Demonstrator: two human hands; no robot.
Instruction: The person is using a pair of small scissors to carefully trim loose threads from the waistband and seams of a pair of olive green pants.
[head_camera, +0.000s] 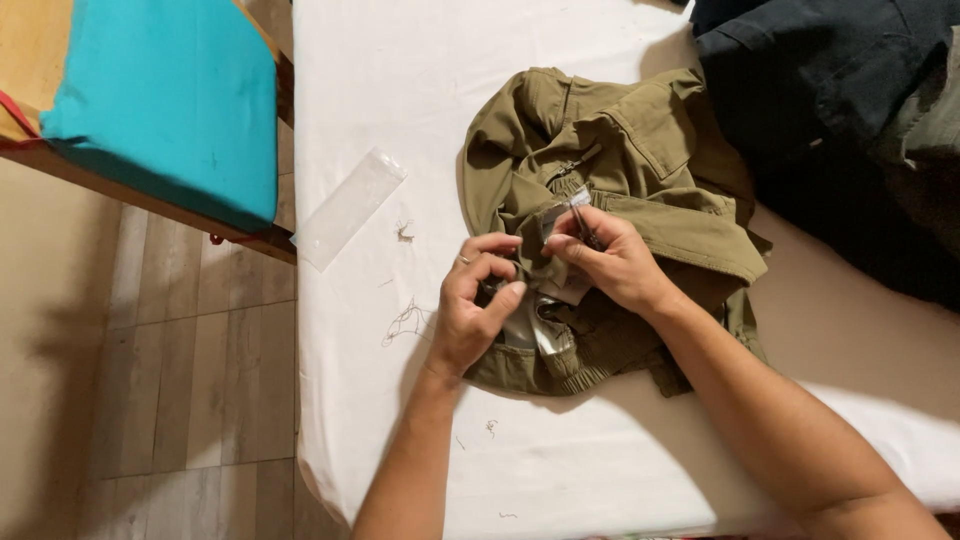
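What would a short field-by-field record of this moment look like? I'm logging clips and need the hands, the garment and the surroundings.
Surface: white table
Main item: olive garment, crumpled, lying on the table
Left hand: pinching the garment's fabric, ring on one finger
Right hand: holding a small metal tool at a pale label on the garment
Loose bits: thread scraps on the table
Also on table: clear plastic sleeve, dark clothes
Beside table: turquoise cushion; wooden floor

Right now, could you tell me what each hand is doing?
Left hand: closed, pinching the olive garment.
Right hand: closed on a small metal tool.
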